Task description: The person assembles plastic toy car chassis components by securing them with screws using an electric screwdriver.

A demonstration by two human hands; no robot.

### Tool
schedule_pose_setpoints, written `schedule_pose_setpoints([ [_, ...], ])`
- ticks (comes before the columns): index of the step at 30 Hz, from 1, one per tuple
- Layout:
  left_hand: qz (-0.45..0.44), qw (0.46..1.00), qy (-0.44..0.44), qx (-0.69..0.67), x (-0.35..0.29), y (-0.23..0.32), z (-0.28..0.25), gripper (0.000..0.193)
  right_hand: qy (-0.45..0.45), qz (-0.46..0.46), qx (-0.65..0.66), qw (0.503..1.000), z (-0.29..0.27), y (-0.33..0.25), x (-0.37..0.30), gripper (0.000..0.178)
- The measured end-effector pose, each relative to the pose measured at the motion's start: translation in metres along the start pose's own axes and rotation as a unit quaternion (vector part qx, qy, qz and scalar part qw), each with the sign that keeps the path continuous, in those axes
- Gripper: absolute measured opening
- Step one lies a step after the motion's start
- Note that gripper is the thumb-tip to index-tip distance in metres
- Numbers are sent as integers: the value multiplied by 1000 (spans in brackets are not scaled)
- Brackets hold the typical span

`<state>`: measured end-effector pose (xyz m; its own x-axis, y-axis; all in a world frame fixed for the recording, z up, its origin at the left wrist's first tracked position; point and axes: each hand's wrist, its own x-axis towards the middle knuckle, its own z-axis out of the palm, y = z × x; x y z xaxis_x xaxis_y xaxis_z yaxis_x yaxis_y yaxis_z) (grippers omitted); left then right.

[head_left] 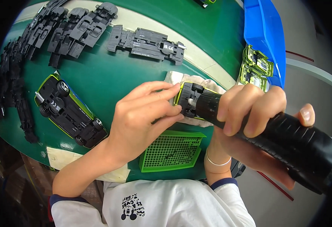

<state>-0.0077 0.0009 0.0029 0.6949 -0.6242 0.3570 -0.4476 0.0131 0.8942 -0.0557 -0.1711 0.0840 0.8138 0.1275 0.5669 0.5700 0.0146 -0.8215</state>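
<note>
A toy car [185, 94] lies upside down on a white cloth pad [207, 81], its black underside up and a yellow-green rim showing. My left hand [139, 113] grips its left end between fingers and thumb. Wrapped in my right hand [251, 109] is a black power screwdriver [306, 142], slanting in from the right. The tool's front end covers part of the car's underside, so the bit tip is hidden. To the left, another upturned toy car [69, 109] rests on the green table with its wheels up.
A green perforated tray [166, 169] with small dark pieces sits close to me. Several black car chassis [79, 32] crowd the far left, and a single chassis [147, 43] lies farther back. Yellow-green car bodies [257, 62] stand beside a blue bin [264, 26] at the right.
</note>
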Motion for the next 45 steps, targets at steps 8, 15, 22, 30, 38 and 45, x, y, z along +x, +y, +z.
schedule_pose_setpoints([
  [8, -176, 981, -26, -77, -4, 19, -7, 19, 47, -8, -17, 999, 6, -6, 2, 76],
  [15, -173, 982, -19, -73, -8, 25, -7, 19, 132, -64, -22, 989, 11, -14, 1, 66],
  [22, -83, 969, -232, 1, -16, 49, -23, 42, 194, -133, 20, 972, 7, -58, -30, 45],
  [30, -263, 952, -124, -98, 15, 30, -21, 40, -14, -62, 218, 974, 11, -74, -92, 73],
  [38, -404, 873, -154, -225, 21, 47, -30, 36, -165, 71, 215, 960, 10, -62, -140, 65],
  [45, -434, 860, -161, -213, 27, 60, -31, 40, -73, 233, -189, 951, -12, -71, -110, 50],
])
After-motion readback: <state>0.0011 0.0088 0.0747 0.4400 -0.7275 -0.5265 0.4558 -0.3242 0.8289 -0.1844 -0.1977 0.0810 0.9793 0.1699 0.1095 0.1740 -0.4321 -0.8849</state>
